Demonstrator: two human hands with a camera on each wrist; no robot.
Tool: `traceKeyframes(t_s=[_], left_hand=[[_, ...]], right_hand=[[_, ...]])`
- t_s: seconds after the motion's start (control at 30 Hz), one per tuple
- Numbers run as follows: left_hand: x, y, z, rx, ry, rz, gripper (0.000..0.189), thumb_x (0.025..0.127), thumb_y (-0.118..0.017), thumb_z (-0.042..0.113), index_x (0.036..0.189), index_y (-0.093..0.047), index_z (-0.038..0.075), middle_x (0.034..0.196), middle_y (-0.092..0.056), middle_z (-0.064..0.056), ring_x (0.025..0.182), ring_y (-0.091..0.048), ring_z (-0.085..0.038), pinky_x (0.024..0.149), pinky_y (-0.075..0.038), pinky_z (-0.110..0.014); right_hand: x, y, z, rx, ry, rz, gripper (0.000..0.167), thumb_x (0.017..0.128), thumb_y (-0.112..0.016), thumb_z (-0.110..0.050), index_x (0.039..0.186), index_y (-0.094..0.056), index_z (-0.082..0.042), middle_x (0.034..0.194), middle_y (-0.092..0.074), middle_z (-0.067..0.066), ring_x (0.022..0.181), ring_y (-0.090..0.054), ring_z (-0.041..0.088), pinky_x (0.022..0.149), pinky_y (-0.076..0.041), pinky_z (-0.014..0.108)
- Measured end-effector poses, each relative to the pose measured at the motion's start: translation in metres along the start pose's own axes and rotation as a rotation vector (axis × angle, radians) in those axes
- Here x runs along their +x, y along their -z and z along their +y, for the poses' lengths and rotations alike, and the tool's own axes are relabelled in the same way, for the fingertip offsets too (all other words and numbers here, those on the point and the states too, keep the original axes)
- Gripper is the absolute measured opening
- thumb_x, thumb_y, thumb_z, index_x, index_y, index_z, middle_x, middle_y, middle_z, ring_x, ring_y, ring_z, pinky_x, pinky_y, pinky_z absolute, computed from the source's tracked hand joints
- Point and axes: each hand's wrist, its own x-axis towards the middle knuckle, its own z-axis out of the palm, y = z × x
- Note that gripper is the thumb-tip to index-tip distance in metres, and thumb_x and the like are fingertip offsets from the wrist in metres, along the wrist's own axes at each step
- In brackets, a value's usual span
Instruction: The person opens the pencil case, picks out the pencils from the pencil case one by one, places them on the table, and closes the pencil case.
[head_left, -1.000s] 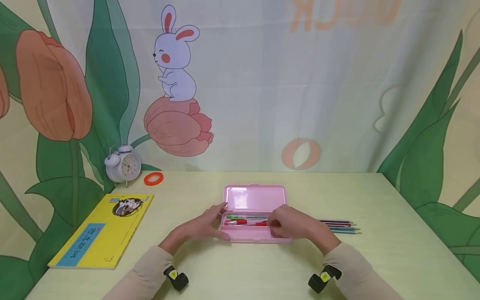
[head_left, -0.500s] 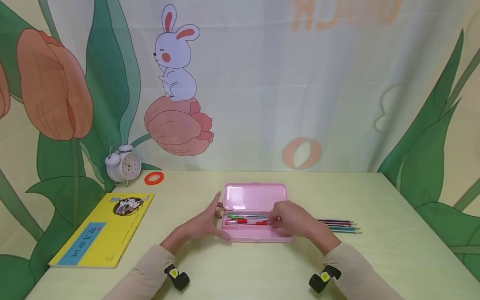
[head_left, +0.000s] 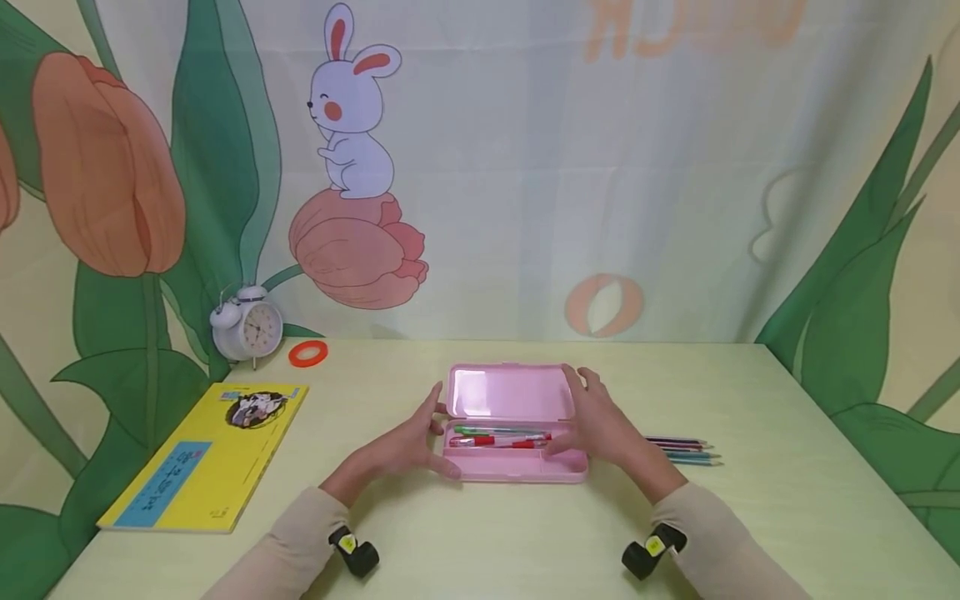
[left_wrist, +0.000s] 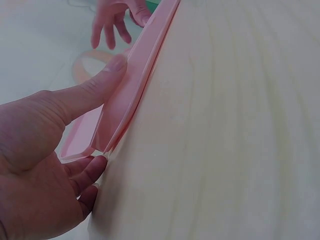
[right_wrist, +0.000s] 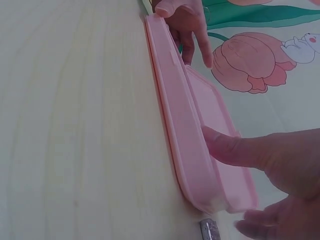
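A pink pencil case [head_left: 487, 467] lies with its lid [head_left: 510, 393] folded back. Inside are a green-tipped pen [head_left: 471, 431] and red-and-clear pens [head_left: 483, 442]. My left hand [head_left: 401, 446] holds the case's left end, thumb against the front wall and index finger raised. In the left wrist view, that thumb [left_wrist: 95, 90] lies on the pink wall and the other fingers bend round the end. Over the right end, my right hand [head_left: 603, 425] is spread, holding nothing; its thumb reaches over the tray and its fingers extend beside the lid's right edge.
Several pencils [head_left: 686, 458] lie right of the case, partly behind my right wrist. A yellow book [head_left: 202, 458] is at the left, with a white alarm clock [head_left: 251, 329] and an orange-red ring [head_left: 307, 353] behind it. A printed curtain [head_left: 487, 167] hangs behind the table.
My right hand has left the inside of the case; its curled fingers have spread and moved back toward the lid. The left index finger has lifted, while the case stays in place.
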Motion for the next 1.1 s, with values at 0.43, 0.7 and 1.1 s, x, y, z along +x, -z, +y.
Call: traceKeyframes(t_s=[0.43,0.7,1.1], left_hand=[[0.0018,0.0006,-0.0021,0.001,0.005,0.005,0.134,0.072,-0.092,0.023,0.16,0.008,0.012,0.147,-0.036,-0.009,0.122,-0.042,-0.026,0.111,-0.035,-0.05],[0.0013,0.0001,-0.0021,0.012,0.025,0.016,0.135,0.072,-0.092,0.023,0.16,0.008,0.013,0.149,-0.036,-0.009,0.121,-0.043,-0.025,0.111,-0.035,-0.05],[0.0005,0.0011,0.0014,0.011,0.031,0.007,0.138,0.07,-0.093,0.023,0.16,0.011,0.011,0.135,-0.045,-0.009,0.121,-0.044,-0.025,0.115,-0.029,-0.049]], right_hand=[[0.0054,-0.0013,0.0047,0.197,0.078,-0.037,0.124,0.06,-0.099,-0.017,0.155,-0.02,0.0,0.145,-0.043,0.019,0.13,-0.044,0.036,0.112,-0.034,0.055],[0.0062,-0.0055,0.0098,0.262,0.065,-0.042,0.127,0.059,-0.099,-0.018,0.154,-0.016,-0.002,0.138,-0.049,0.018,0.122,-0.05,0.033,0.108,-0.039,0.054],[0.0047,-0.0023,0.0073,0.278,-0.043,-0.014,0.152,0.053,-0.101,-0.018,0.155,0.01,0.005,0.149,-0.033,0.033,0.136,-0.037,0.045,0.114,-0.027,0.057]])
